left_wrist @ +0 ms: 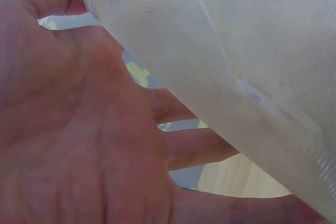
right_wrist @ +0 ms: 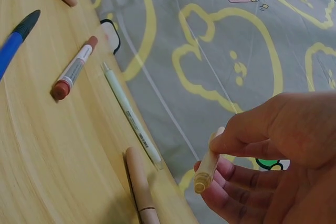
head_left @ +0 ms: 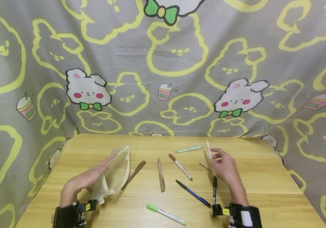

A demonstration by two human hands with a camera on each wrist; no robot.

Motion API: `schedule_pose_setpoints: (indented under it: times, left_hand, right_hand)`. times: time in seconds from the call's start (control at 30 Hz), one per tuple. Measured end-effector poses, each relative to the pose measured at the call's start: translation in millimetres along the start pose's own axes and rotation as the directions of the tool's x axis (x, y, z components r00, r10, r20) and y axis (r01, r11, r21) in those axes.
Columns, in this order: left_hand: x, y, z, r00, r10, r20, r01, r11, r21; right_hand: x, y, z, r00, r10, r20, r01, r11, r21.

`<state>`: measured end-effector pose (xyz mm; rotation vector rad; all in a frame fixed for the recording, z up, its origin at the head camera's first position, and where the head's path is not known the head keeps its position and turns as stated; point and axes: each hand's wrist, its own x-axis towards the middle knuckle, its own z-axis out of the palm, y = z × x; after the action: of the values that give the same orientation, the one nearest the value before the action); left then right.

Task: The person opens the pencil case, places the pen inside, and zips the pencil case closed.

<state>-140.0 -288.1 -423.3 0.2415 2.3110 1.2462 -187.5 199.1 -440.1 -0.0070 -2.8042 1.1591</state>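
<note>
My left hand point(head_left: 86, 179) supports a translucent, cream-trimmed zip pouch point(head_left: 118, 167), its fingers straight along the outer side and spread. In the left wrist view the pouch point(left_wrist: 226, 77) covers most of the fingertips, and the palm lies flat. The pouch's mouth gapes toward the right. My right hand point(head_left: 225, 164) pinches a pale cream pen point(head_left: 208, 148) between thumb and fingers, above the table's right part. One end of that pen point(right_wrist: 207, 171) points at the right wrist camera. Close by lie a beige pen point(right_wrist: 139, 187) and a black pen point(head_left: 214, 190).
Several pens lie scattered between the hands: a mint pen point(head_left: 188, 149), a silver pen with brown cap point(head_left: 181, 167), a tan pen point(head_left: 160, 174), a blue pen point(head_left: 192, 193) and a green highlighter point(head_left: 165, 213). A dark brown pen point(head_left: 135, 172) lies beside the pouch. Patterned cloth point(head_left: 140, 63) hangs behind the table.
</note>
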Motion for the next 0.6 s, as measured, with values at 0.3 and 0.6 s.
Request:
schedule_pose_setpoints:
  times: [0.3,0.6]
  left_hand:
    - [0.9,0.1,-1.0,1.000,0.020,0.013,-0.020,1.000,-0.002]
    - [1.4,-1.2,-1.4,0.999,0.033,0.018,-0.033,0.999,0.003]
  right_hand:
    - [1,-2,6.7,0.999,-0.035,-0.005,0.035,0.999,0.003]
    - [1,-10,14.0,0.999,-0.037,0.026,0.036,0.999,0.039]
